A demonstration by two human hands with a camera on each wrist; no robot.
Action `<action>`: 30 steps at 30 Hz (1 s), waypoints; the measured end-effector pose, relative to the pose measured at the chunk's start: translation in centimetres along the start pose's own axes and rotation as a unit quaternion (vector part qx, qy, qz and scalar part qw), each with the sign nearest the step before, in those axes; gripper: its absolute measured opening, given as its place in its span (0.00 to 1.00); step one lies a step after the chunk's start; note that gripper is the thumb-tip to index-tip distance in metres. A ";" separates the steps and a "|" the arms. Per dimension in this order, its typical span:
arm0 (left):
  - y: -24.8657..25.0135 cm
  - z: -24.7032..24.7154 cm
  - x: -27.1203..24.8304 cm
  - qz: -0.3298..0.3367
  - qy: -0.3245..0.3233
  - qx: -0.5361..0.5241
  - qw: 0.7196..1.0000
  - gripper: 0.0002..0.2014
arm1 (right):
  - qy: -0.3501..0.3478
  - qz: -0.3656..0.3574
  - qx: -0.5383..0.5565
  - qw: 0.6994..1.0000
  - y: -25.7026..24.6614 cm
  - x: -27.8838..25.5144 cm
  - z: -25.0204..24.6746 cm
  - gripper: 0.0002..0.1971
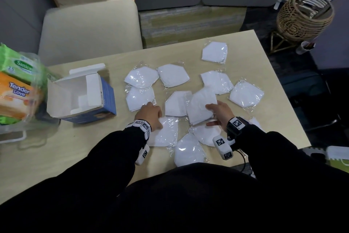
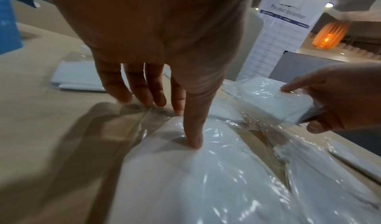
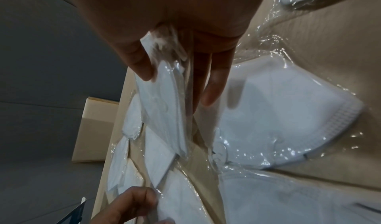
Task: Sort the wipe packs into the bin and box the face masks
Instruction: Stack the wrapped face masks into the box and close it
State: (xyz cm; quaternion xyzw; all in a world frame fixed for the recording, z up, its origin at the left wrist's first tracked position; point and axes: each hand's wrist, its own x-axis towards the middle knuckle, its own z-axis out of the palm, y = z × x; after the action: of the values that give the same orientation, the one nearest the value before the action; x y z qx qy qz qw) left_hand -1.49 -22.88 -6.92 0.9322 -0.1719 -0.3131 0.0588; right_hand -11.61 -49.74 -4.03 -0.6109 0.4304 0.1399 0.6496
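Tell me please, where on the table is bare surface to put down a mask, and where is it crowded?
Bare table lies in front of the open box, left of the left hand. Another bare strip runs along the far edge behind the box. The middle and right are crowded with wrapped masks, several overlapping near the right hand.

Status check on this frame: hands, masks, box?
Right hand pinches wrapped mask. Left hand presses mask on table. Box open, empty. Nothing in the way.

A pale wooden worktop; a cream chair behind it; a woven rattan basket on the dark floor at right.
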 end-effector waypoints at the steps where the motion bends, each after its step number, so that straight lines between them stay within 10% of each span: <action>1: -0.3 -0.1 0.0 -0.002 -0.002 -0.014 1.000 0.12 | -0.001 0.001 0.002 1.000 0.0 0.0 0.0 0.13; 6: -3.1 -0.6 -0.2 -0.043 -0.004 -0.133 0.990 0.17 | -0.014 -0.003 -0.004 1.000 0.0 -0.2 0.0 0.14; 15: -1.3 0.7 -1.9 0.063 -0.034 0.008 0.997 0.40 | -0.028 -0.005 -0.009 1.000 0.1 -0.3 0.7 0.15; 21: -1.6 -0.6 -1.6 0.066 -0.028 0.045 0.996 0.23 | -0.038 -0.020 -0.015 0.999 -0.2 -0.5 0.6 0.15; 30: -2.7 -9.2 -1.4 0.086 -0.076 -0.293 0.949 0.19 | -0.070 -0.028 0.035 0.997 -0.6 -0.9 0.1 0.15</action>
State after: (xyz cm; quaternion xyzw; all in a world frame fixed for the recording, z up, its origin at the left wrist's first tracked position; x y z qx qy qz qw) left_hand 3.82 -19.81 0.55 0.8288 -0.1560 -0.4133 0.3433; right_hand -11.66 -49.43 -3.01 -0.5883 0.3708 0.1489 0.7030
